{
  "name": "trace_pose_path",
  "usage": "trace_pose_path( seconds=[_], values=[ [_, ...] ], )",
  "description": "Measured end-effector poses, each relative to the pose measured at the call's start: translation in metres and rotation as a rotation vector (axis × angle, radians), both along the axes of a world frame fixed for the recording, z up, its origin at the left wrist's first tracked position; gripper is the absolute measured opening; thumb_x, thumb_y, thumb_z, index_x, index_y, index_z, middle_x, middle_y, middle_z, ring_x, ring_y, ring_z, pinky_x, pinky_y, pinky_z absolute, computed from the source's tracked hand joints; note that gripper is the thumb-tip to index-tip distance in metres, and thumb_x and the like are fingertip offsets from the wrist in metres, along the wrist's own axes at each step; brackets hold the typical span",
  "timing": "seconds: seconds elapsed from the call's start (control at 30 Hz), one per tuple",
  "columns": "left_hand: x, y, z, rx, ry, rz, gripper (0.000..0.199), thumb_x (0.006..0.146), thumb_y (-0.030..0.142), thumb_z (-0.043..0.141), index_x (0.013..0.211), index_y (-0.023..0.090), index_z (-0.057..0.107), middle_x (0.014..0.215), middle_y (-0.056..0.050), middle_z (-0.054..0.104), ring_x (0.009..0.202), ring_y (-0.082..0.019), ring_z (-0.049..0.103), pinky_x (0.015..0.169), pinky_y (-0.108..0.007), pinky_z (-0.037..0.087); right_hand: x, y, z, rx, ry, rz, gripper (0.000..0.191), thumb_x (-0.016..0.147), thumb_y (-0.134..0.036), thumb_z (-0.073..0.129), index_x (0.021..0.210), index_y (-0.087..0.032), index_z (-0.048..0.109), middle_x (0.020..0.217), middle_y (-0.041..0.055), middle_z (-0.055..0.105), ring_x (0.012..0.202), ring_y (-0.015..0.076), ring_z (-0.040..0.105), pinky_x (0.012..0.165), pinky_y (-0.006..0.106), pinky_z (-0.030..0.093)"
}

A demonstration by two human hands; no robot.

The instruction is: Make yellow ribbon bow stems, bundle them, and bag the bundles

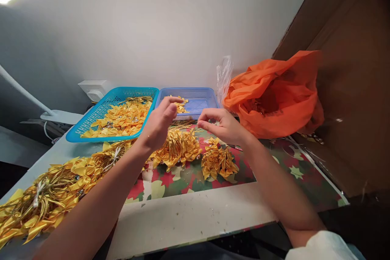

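Observation:
My left hand [162,122] is raised in front of the blue-violet basket [201,114], index finger stretched out to the right and thumb apart from it. I see nothing in it. To its right, my right hand [224,126] has thumb and forefinger brought together in a pinch; whatever may be between the tips is too small to make out. Below the hands lies a bunch of yellow ribbon bows [179,148] with gold cords. A smaller cluster of yellow bows [219,162] rests under my right hand. Loose gold cords [183,125] lie behind the bunch.
A teal basket [73,133] full of yellow bows stands at the left. Tied bundles of bows [57,191] cover the table's left side. An orange bag [274,93] and clear plastic [224,75] stand at the right, beside a cardboard wall [350,89]. A white lamp stand [61,116] is far left.

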State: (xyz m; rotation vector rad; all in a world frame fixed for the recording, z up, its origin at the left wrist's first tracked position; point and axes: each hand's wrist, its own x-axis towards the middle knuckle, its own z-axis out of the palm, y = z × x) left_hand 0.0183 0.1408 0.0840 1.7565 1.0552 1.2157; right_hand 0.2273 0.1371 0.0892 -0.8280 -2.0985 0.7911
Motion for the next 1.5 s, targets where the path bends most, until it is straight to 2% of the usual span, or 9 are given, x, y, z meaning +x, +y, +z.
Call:
trace_pose_path(
  seconds=[0.23,0.4,0.57,0.7,0.77,0.9,1.13,1.37,1.5],
  values=[
    [-0.002,-0.004,0.017,-0.236,-0.391,-0.062,0.026,0.07,0.041,0.062,0.084,0.02,0.059,0.062,0.007,0.023,0.051,-0.01,0.014,0.045,-0.025,0.011,-0.017,-0.005,-0.001,0.032,0.137,-0.051,0.018,0.09,-0.023,0.057,0.074,-0.018,0.062,0.085,0.0013,0.062,0.082,0.0126,0.057,0.076,0.028,0.045],
    [0.005,-0.015,0.021,-0.274,-0.596,-0.251,0.04,0.067,0.045,0.063,0.097,0.019,0.062,0.076,0.001,0.043,0.058,-0.01,0.033,0.05,-0.024,0.032,-0.046,-0.011,-0.018,-0.046,0.13,-0.004,0.012,0.088,-0.021,0.06,0.079,-0.017,0.066,0.114,0.007,0.066,0.107,0.0169,0.059,0.093,0.033,0.045],
    [0.008,-0.013,0.012,-0.184,-0.566,-0.353,0.043,0.068,0.045,0.068,0.103,0.02,0.063,0.085,0.0,0.051,0.066,-0.011,0.042,0.059,-0.023,0.042,-0.063,-0.011,-0.031,-0.17,0.14,-0.033,0.012,0.086,-0.018,0.06,0.077,-0.014,0.068,0.078,0.0031,0.067,0.073,0.0133,0.058,0.069,0.027,0.046],
    [0.003,0.005,-0.004,-0.118,-0.462,-0.3,0.052,0.06,0.025,0.071,0.111,0.023,0.06,0.11,-0.003,0.061,0.103,-0.017,0.053,0.086,-0.025,0.046,-0.062,-0.01,-0.031,-0.173,0.18,-0.083,0.018,0.087,-0.023,0.059,0.073,-0.014,0.065,0.073,0.0016,0.066,0.067,0.0115,0.057,0.065,0.026,0.046],
    [-0.003,0.013,-0.009,-0.223,-0.359,-0.295,0.052,0.058,0.017,0.065,0.11,0.023,0.06,0.117,-0.005,0.061,0.112,-0.02,0.054,0.092,-0.029,0.046,-0.059,-0.009,-0.029,-0.116,0.162,-0.086,0.019,0.088,-0.023,0.058,0.072,-0.015,0.064,0.073,0.0011,0.066,0.067,0.0109,0.057,0.065,0.025,0.046],
    [-0.015,0.019,-0.01,-0.455,-0.006,-0.438,0.024,0.066,0.02,0.068,0.089,0.02,0.062,0.09,-0.005,0.066,0.085,-0.02,0.063,0.075,-0.031,0.051,-0.051,-0.005,-0.027,-0.045,0.13,-0.117,0.018,0.087,-0.019,0.058,0.071,-0.017,0.064,0.074,0.0011,0.067,0.07,0.0111,0.058,0.069,0.025,0.046],
    [-0.017,0.019,-0.006,-0.337,0.289,-0.458,0.02,0.076,0.038,0.071,0.081,0.019,0.065,0.08,-0.003,0.067,0.075,-0.016,0.061,0.07,-0.029,0.05,-0.04,0.0,-0.022,-0.051,0.187,-0.124,0.017,0.087,-0.021,0.058,0.073,-0.016,0.066,0.075,0.002,0.068,0.072,0.0121,0.06,0.068,0.025,0.047],
    [-0.019,0.022,-0.01,-0.24,0.308,-0.484,0.036,0.086,0.05,0.058,0.067,0.02,0.06,0.066,-0.001,0.053,0.063,-0.014,0.047,0.058,-0.026,0.041,-0.035,0.006,-0.023,-0.154,0.305,-0.093,0.016,0.085,-0.027,0.06,0.076,-0.015,0.066,0.075,0.0025,0.067,0.071,0.0127,0.061,0.069,0.027,0.05],
    [-0.015,0.022,-0.014,-0.317,0.006,-0.464,0.041,0.085,0.047,0.059,0.058,0.02,0.048,0.059,0.002,0.038,0.054,-0.013,0.036,0.051,-0.027,0.033,-0.031,0.009,-0.021,-0.161,0.354,-0.114,0.016,0.085,-0.029,0.06,0.076,-0.016,0.065,0.08,0.0032,0.067,0.078,0.0134,0.061,0.074,0.029,0.052]
  ],
)
